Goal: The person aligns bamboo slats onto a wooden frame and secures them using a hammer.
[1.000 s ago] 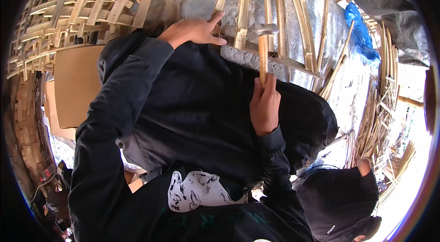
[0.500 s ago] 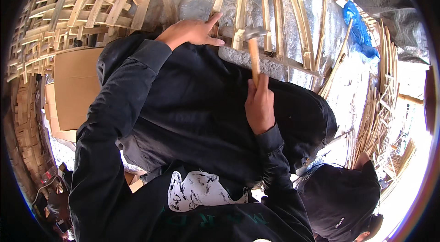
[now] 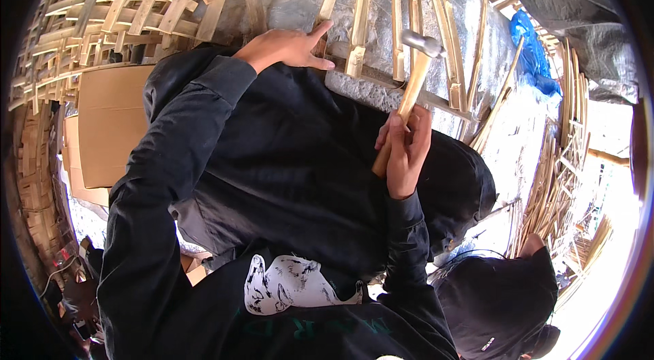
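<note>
the right hand (image 3: 405,149) has a closed grip around the lower part of a hammer (image 3: 409,87), whose wooden handle runs up toward one o'clock to the metal head near the top of the picture. the head sits just beside a thin bamboo strip (image 3: 397,19), at about twelve o'clock from the hand. the left hand (image 3: 286,47) lies at about ten o'clock from the right one, fingers spread and loose, the fingertips pressing near another bamboo strip (image 3: 357,16); it is not closed around anything that i can make out. the strips stand over a grey stone block (image 3: 361,84), which seems to serve as the backing for the blows. whether a nail sits under the head cannot be told.

to do this well, as i judge it, keep the hammer hold low on the handle for swing, let the head come down flat rather than tilted, and keep the steadying fingers well to the nine o'clock side of where the head lands. short taps would suit thin bamboo, which splits easily along its grain.

a woven bamboo frame (image 3: 102,12) fills the ten o'clock corner, a brown cardboard sheet (image 3: 112,121) lies at nine o'clock, a blue sheet (image 3: 531,53) at two o'clock, and another person in a dark cap (image 3: 504,299) is at five o'clock.
</note>
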Tool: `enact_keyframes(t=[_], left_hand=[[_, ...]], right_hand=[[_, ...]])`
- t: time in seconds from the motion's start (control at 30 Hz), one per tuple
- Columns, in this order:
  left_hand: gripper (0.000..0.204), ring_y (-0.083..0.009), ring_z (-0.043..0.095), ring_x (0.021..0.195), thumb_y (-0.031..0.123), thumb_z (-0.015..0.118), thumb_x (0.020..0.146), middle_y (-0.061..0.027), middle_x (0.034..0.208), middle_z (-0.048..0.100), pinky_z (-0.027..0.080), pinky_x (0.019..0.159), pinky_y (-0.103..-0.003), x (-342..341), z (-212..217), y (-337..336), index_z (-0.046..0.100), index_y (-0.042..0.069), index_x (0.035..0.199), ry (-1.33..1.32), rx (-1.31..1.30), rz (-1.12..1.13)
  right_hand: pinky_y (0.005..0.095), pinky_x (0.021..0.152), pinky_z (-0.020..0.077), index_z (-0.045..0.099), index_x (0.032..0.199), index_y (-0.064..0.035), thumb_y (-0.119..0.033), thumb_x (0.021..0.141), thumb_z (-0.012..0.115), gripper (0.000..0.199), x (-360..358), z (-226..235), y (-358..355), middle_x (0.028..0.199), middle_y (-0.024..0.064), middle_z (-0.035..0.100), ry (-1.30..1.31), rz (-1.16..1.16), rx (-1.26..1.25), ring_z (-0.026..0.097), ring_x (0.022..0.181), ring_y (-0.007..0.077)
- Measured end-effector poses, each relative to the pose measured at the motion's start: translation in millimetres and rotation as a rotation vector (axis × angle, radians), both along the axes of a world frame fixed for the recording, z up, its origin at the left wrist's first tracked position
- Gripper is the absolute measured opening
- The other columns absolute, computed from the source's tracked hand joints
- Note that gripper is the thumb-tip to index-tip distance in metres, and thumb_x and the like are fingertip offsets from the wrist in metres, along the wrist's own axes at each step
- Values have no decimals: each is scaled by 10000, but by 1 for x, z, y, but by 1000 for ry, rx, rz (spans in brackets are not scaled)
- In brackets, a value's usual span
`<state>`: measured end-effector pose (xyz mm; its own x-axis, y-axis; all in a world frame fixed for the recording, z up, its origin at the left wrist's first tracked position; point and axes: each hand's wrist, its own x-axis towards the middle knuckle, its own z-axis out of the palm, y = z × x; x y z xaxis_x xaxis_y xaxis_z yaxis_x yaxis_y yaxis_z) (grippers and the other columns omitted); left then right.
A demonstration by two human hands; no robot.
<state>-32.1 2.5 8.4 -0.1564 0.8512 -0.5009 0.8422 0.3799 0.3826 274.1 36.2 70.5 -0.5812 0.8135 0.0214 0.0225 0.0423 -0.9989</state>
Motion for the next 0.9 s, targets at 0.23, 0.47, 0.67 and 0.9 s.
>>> enact_keyframes(t=[0.23,0.47,0.67,0.9], left_hand=[[1116,-492,649,1181,789,564,896,-320,1234,685,503,985,-538,0,0,-2,-13,248,1683,-13,22,6],[1131,-474,657,1171,785,574,894,-314,1224,687,504,982,-539,0,-3,-1,-1,214,1684,-11,11,4],[1145,-478,667,1138,791,586,880,-306,1189,699,511,961,-543,2,3,0,10,212,1684,-11,14,5],[1130,-481,675,1118,789,581,883,-312,1165,704,516,945,-546,-2,-5,-4,27,212,1682,-1,28,11]], right_hand=[[318,629,520,487,1277,25,-21,1040,589,262,4,1,-5,1023,158,629,-236,-87,161,656,720,202],[475,928,530,476,1447,19,59,988,567,470,-4,-3,-20,1247,291,613,-486,121,544,623,1099,512],[490,934,533,431,1519,8,39,1017,535,514,-8,0,-18,1301,322,594,-408,-51,801,622,1144,514],[486,905,543,436,1539,-19,35,1015,545,538,-6,-3,-11,1275,282,626,-404,40,669,641,1101,501]])
